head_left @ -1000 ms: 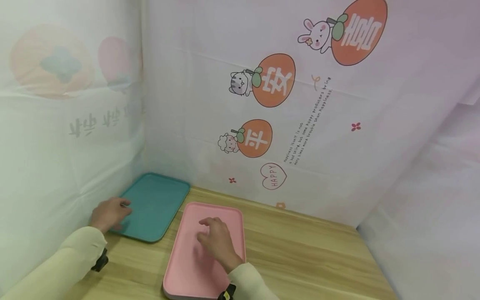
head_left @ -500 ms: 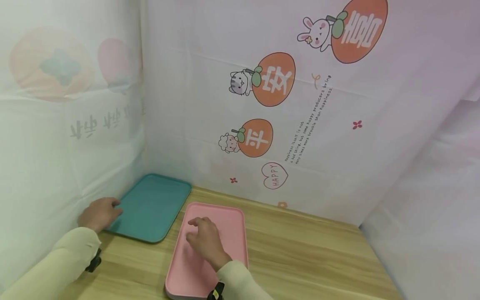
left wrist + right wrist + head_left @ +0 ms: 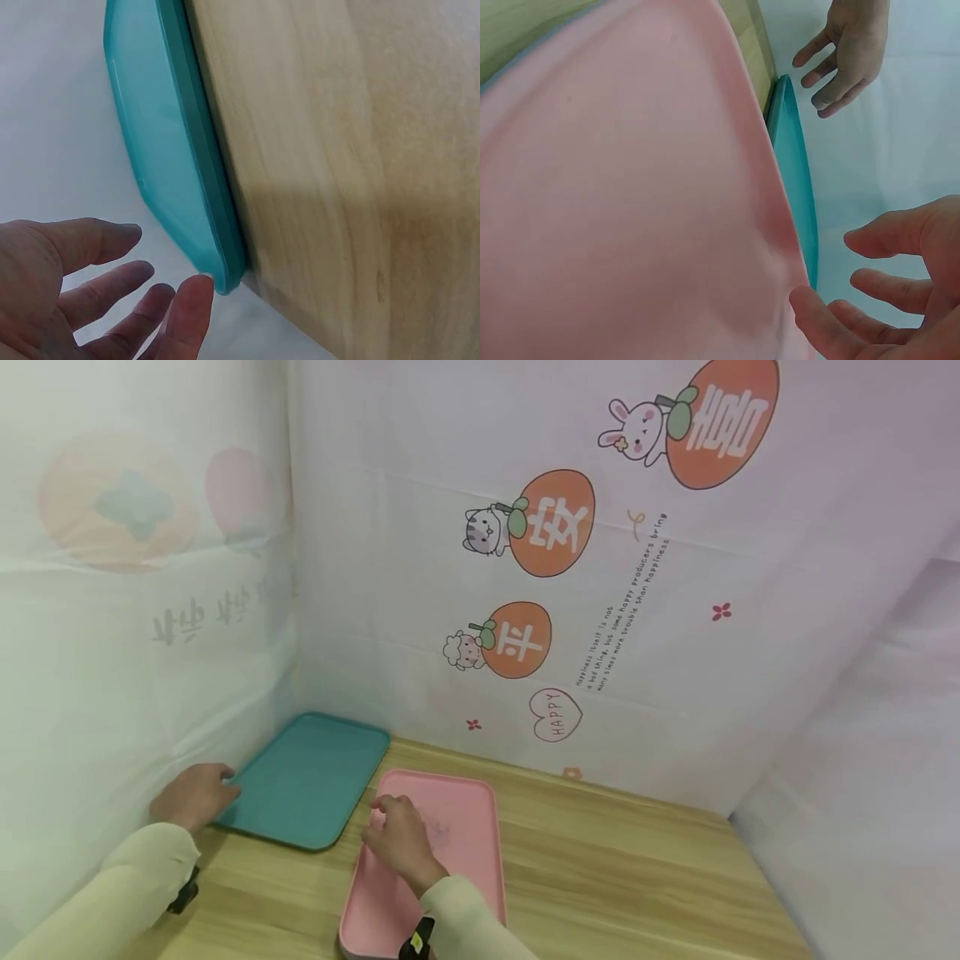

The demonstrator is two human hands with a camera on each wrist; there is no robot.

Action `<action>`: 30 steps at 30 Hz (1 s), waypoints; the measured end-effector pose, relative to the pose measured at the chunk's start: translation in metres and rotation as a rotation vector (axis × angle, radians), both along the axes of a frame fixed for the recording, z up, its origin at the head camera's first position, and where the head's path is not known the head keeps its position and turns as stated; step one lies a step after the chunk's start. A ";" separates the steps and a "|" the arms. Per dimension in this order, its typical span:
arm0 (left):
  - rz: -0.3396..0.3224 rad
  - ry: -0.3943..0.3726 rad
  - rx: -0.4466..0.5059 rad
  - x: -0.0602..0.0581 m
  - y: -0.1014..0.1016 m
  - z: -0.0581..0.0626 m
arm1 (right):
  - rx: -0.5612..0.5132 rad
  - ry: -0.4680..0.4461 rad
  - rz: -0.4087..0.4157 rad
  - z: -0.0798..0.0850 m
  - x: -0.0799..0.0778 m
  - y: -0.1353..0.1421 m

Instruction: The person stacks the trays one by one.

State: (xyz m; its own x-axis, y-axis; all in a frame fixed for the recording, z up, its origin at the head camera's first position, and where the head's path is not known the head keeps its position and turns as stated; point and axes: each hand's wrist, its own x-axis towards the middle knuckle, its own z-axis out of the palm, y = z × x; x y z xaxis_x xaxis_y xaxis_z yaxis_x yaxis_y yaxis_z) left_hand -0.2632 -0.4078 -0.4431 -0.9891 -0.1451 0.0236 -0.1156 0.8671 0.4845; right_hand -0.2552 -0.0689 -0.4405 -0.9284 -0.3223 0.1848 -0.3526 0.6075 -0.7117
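A teal tray (image 3: 309,781) lies flat on the table in the far left corner of the head view. My left hand (image 3: 193,797) is at its near left corner, fingers spread and slightly bent, holding nothing. In the left wrist view a fingertip overlaps the corner of the teal rim. Right of it lies a pink tray (image 3: 461,852), its long side running away from me, with a greyish edge under its near rim. Over the pink tray's left edge hovers my right hand (image 3: 405,843), fingers loosely bent and apart, gripping nothing; one fingertip overlaps the rim in the right wrist view.
The wood-grain table (image 3: 600,860) extends to the right of the pink tray. White printed cloth (image 3: 420,568) hangs behind, and plain cloth walls close in the left and right sides. A strip of table separates the two trays.
My left hand has drawn left, off the teal tray's surface to its corner. My right hand has shifted left across the pink tray to its left edge. Both trays stay in place.
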 end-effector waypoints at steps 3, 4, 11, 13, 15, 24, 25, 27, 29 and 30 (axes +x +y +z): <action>0.003 -0.010 0.002 -0.001 -0.002 -0.001 | -0.015 -0.033 -0.007 -0.003 -0.003 -0.004; 0.005 -0.014 0.004 -0.001 -0.001 -0.001 | -0.017 -0.040 -0.010 -0.003 -0.004 -0.005; 0.016 -0.024 0.004 0.000 -0.001 -0.004 | -0.023 -0.096 -0.021 -0.003 -0.008 -0.008; 0.019 -0.027 0.003 0.000 -0.002 -0.006 | -0.024 -0.108 -0.026 -0.003 -0.008 -0.009; 0.022 -0.031 0.002 0.000 -0.002 -0.007 | -0.023 -0.111 -0.029 -0.003 -0.009 -0.010; 0.038 -0.055 0.006 0.002 -0.001 -0.007 | -0.057 -0.116 -0.016 -0.004 -0.013 -0.014; 0.041 -0.053 0.006 0.002 -0.001 -0.007 | -0.065 -0.116 -0.011 -0.003 -0.013 -0.015; 0.043 -0.049 0.005 0.003 -0.001 -0.008 | -0.077 -0.120 -0.001 -0.002 -0.012 -0.017; 0.042 -0.049 0.008 0.003 0.000 -0.008 | -0.084 -0.129 0.005 -0.001 -0.011 -0.020; 0.042 -0.048 0.008 0.003 0.000 -0.009 | -0.089 -0.139 0.007 0.000 -0.011 -0.021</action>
State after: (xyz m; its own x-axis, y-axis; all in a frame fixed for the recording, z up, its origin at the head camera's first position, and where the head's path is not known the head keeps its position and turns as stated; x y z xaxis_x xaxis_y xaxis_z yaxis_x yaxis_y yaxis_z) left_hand -0.2601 -0.4083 -0.4518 -0.9822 -0.1862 -0.0250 -0.1748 0.8570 0.4848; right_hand -0.2663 -0.0900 -0.4409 -0.9447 -0.3172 0.0832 -0.2513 0.5375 -0.8050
